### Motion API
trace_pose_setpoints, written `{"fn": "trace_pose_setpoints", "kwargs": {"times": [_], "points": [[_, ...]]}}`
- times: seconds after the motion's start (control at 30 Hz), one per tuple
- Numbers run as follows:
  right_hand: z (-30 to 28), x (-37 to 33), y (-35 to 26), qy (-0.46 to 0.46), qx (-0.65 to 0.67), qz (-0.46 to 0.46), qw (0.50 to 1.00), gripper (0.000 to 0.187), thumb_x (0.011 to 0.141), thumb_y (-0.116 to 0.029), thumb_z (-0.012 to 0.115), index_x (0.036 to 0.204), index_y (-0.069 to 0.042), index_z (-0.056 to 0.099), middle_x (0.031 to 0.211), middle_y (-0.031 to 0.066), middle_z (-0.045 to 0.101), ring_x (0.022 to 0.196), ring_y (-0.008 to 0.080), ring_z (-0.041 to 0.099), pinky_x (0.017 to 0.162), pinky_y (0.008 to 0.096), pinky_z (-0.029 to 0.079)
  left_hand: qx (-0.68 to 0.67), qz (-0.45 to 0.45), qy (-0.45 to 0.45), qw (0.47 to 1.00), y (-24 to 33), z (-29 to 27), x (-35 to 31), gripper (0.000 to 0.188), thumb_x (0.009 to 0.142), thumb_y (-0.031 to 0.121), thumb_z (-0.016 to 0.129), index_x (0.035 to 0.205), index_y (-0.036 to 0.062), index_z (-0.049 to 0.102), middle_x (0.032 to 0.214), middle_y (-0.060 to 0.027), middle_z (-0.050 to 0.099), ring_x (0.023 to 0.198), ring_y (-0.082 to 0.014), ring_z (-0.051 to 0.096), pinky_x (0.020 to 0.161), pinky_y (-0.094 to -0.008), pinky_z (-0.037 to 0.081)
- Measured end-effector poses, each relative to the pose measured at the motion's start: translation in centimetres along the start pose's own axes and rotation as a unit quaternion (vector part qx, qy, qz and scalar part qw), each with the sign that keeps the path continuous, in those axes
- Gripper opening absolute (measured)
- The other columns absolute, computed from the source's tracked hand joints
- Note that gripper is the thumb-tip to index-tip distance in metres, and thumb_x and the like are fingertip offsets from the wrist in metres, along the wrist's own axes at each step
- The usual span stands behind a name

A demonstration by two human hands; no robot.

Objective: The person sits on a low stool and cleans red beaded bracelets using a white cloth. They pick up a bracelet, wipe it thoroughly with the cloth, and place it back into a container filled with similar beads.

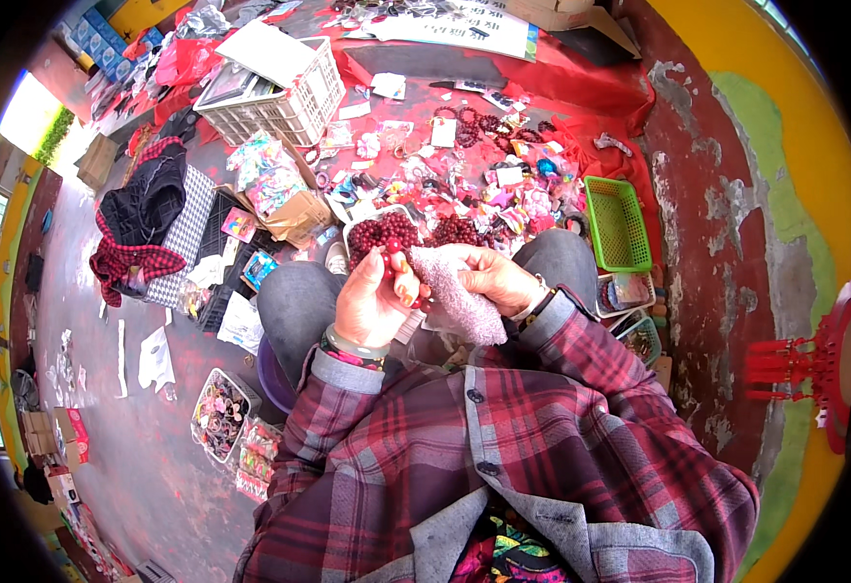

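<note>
My left hand (371, 303), palm turned up, has its fingers closed on a string of shiny dark red beads (392, 249). In my right hand (505, 280) is a fuzzy pinkish-grey cloth (464, 303), pinched between thumb and fingers and hanging down toward my lap. The cloth's near end reaches the beads by my left fingertips. Just beyond my hands, a heap of dark red bead bracelets (375, 227) sits in a white container, and another dark red bead bunch (453, 231) lies to its right. My knees flank this area.
Small colourful packaged trinkets (518, 199) spread over the red cloth ahead. A green basket (623, 267) stands right, a white crate (299, 117) far left. A dark jacket (144, 209) drapes over a checked box. Left of my knee are a purple basin (273, 381) and a tub of hair ties (220, 416).
</note>
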State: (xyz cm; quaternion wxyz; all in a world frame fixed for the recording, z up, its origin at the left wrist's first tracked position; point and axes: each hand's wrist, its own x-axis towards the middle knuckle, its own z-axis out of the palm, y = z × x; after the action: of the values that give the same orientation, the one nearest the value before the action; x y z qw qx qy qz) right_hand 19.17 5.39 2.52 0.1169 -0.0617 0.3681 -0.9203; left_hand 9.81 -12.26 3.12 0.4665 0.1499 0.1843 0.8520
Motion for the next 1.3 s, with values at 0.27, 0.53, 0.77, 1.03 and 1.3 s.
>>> {"fn": "trace_pose_setpoints", "kwargs": {"times": [0.27,0.53,0.77,1.03,1.3], "points": [[0.5,0.1,0.4,0.067,-0.05,0.03,0.996,0.039,0.085,-0.013,0.061,0.12,-0.001,0.049,0.101,0.005,0.062,0.085,0.0119,0.061,0.075,0.0259,0.05,-0.054,0.054,-0.022,0.997,1.2,-0.2,-0.1,0.03,0.093,0.038,0.045,0.093,0.0092,0.053,0.068,-0.0013,0.047,0.066,-0.0148,0.046,0.079,-0.0377,0.043],[-1.2,-2.6,-1.3,0.239,-0.145,0.084,0.956,0.027,0.089,-0.009,0.051,0.113,0.002,0.052,0.092,0.0106,0.063,0.076,0.0183,0.063,0.066,0.0321,0.054,0.263,0.066,0.102,0.957,8.5,-0.1,0.2,0.024,0.095,0.021,0.045,0.102,0.0006,0.055,0.088,-0.0071,0.058,0.085,-0.016,0.058,0.08,-0.0285,0.045],[-1.3,-2.6,-3.1,0.271,-0.189,0.039,0.943,0.019,0.087,-0.007,0.055,0.103,0.001,0.056,0.085,0.0061,0.063,0.069,0.0133,0.062,0.061,0.0265,0.052,0.556,0.019,0.073,0.828,10.1,-1.6,1.4,0.018,0.089,0.009,0.055,0.102,-0.0031,0.058,0.092,-0.0018,0.06,0.084,-0.0071,0.054,0.076,-0.0214,0.042],[-2.0,-1.1,-4.3,0.273,-0.188,0.072,0.941,0.017,0.087,-0.007,0.054,0.103,0.0,0.055,0.082,0.0062,0.062,0.067,0.0148,0.062,0.058,0.0286,0.053,0.738,0.011,0.113,0.665,9.5,-6.4,5.5,0.018,0.081,0.013,0.06,0.095,0.0016,0.061,0.077,-0.0099,0.063,0.069,-0.0178,0.059,0.062,-0.0314,0.045],[-6.8,-1.1,-0.6,0.293,-0.174,0.123,0.932,0.026,0.089,-0.007,0.049,0.113,0.002,0.052,0.086,0.0087,0.062,0.067,0.0162,0.063,0.059,0.0292,0.054,0.801,-0.045,0.167,0.574,7.0,-13.8,13.8,0.024,0.078,0.018,0.059,0.098,0.003,0.061,0.089,-0.0207,0.063,0.086,-0.0363,0.06,0.075,-0.0407,0.046]]}}
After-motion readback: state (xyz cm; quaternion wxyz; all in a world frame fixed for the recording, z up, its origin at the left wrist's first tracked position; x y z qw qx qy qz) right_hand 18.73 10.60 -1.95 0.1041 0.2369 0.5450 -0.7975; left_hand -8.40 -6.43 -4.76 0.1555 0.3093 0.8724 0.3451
